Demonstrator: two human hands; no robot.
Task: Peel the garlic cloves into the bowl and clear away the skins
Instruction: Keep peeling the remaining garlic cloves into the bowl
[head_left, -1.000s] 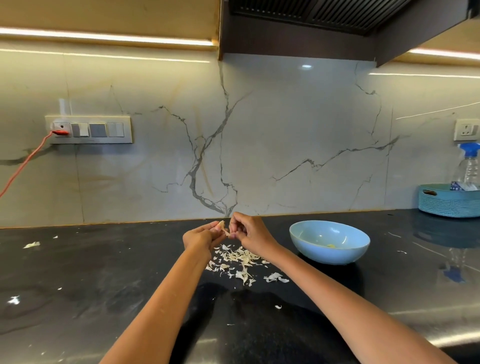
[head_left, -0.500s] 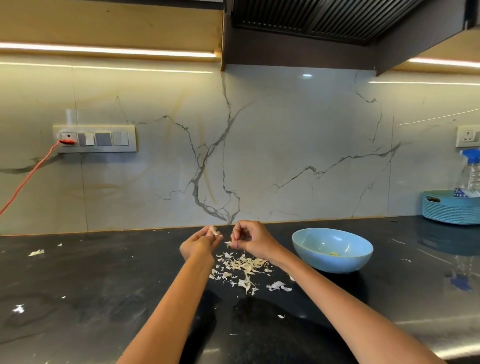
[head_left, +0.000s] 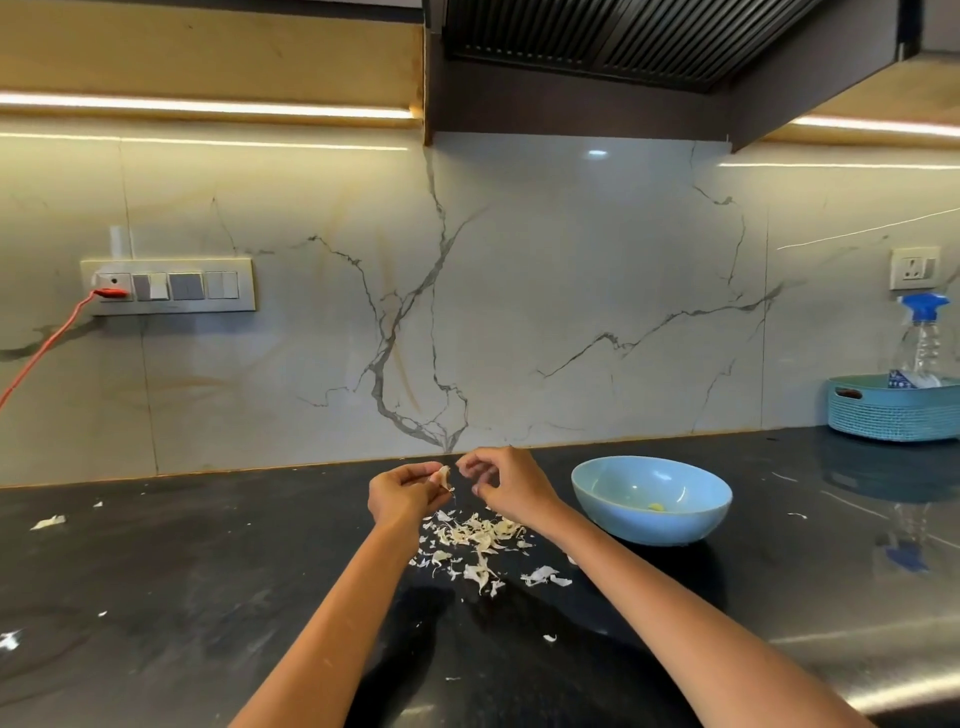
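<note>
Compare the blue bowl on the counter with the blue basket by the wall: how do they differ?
The bowl is smooth, round and pale blue; the basket is woven-textured, handled and deeper turquoise. The bowl sits beside the right hand, while the basket stands far right against the wall. The bowl holds one small yellowish piece; the basket holds a spray bottle. Both rest on the dark counter.

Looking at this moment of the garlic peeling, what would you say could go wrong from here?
The garlic clove is pinched in the left hand above the skins pile, not over the bowl; if dropped, it would likely land among the peelings. Stray skins lie scattered far left on the dark counter, so some could be missed during clearing.
</note>
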